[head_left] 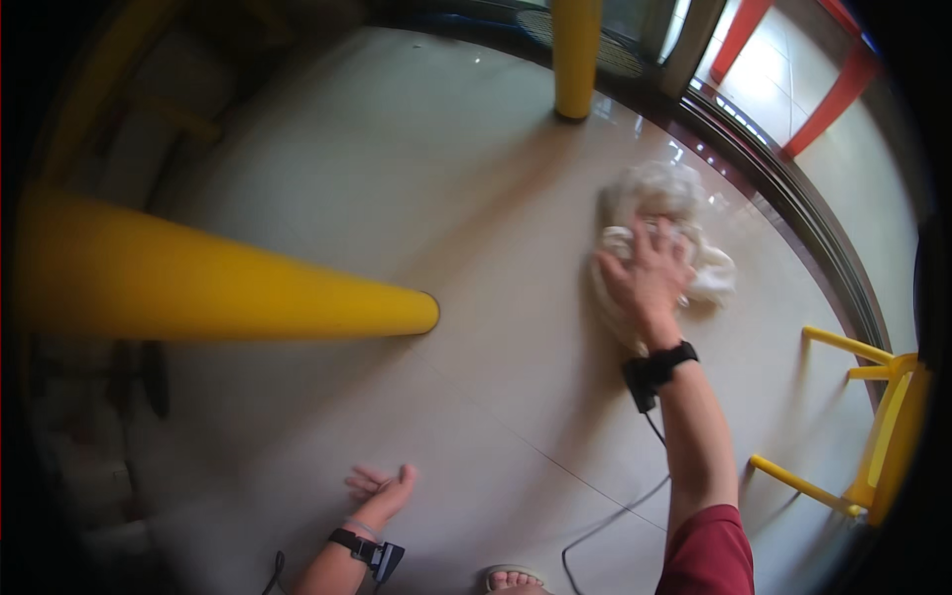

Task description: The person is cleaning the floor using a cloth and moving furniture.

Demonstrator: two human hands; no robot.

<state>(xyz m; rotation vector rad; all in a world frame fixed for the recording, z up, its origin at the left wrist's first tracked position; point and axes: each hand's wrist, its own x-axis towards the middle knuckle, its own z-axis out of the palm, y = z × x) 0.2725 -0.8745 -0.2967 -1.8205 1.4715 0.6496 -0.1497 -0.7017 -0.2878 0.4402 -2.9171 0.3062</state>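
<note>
White cloth (662,223), yellow table legs (297,297) (chair (883,416) too), pale cream floor tiles (416,178).

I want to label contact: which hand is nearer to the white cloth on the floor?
Right. The right hand presses on the white cloth; the left hand rests open on the floor, far from it.
</note>
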